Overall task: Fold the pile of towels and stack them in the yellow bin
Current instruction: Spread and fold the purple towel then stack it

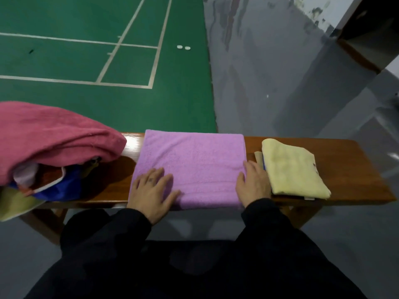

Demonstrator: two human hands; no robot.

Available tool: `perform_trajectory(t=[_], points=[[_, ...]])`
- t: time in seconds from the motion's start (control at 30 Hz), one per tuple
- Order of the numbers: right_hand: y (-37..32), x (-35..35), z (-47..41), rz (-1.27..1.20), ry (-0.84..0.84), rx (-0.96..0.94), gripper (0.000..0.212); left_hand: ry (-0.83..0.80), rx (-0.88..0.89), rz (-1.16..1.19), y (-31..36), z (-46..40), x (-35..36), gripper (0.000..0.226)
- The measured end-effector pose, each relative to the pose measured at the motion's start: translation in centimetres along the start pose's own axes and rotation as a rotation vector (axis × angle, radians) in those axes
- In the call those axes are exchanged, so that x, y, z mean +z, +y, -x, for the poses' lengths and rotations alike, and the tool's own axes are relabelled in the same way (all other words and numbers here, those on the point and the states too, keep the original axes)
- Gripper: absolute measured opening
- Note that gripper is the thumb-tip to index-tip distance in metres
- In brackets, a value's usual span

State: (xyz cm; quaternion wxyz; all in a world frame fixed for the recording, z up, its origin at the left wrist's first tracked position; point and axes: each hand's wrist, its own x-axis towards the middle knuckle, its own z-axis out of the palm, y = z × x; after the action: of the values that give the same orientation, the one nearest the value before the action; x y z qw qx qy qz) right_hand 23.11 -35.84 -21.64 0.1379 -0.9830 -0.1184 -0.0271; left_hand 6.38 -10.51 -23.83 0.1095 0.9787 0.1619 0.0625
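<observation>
A lilac towel point(192, 162) lies flat and folded on the middle of a wooden bench point(345, 156). My left hand point(152, 192) rests palm down on its near left corner, fingers spread. At the towel's near right edge my right hand point(253, 183) lies flat, beside a folded pale yellow towel point(293, 169) that tops a small stack. On the bench's left end sits a pile of unfolded towels point(49, 182), with a big pink towel point(54, 134) over blue, white and olive cloth. No yellow bin is in view.
Beyond the bench lies a green court floor point(86, 61) with white lines, and two small white objects point(183, 47) rest on it. Grey floor runs to the right, with a dark wooden structure point(367, 39) at the upper right.
</observation>
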Motion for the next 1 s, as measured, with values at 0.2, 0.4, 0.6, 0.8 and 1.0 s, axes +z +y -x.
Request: perform_trajectory(t=[0.2, 0.4, 0.6, 0.8, 1.0], points=[[-0.3, -1.5, -2.5, 0.071, -0.073, 0.110, 0.019, 0.028, -0.534, 0.222, -2.1, -4.4, -1.7, 0.049], [-0.8, -2.4, -2.9, 0.086, 0.005, 0.112, 0.010, -0.015, -0.606, 0.275, -1.9, -4.8, -2.6, 0.053], [-0.8, -2.3, -2.3, 0.191, -0.096, 0.057, 0.020, -0.023, -0.628, 0.314, -1.7, -4.7, -2.8, 0.055], [-0.5, -1.9, -2.7, 0.139, -0.089, 0.098, 0.020, -0.027, -0.622, 0.337, -2.2, -4.7, -2.5, 0.056], [-0.6, -1.3, -2.5, 0.098, -0.063, 0.133, 0.031, -0.009, -0.611, 0.410, -3.3, -4.5, -1.9, 0.062]])
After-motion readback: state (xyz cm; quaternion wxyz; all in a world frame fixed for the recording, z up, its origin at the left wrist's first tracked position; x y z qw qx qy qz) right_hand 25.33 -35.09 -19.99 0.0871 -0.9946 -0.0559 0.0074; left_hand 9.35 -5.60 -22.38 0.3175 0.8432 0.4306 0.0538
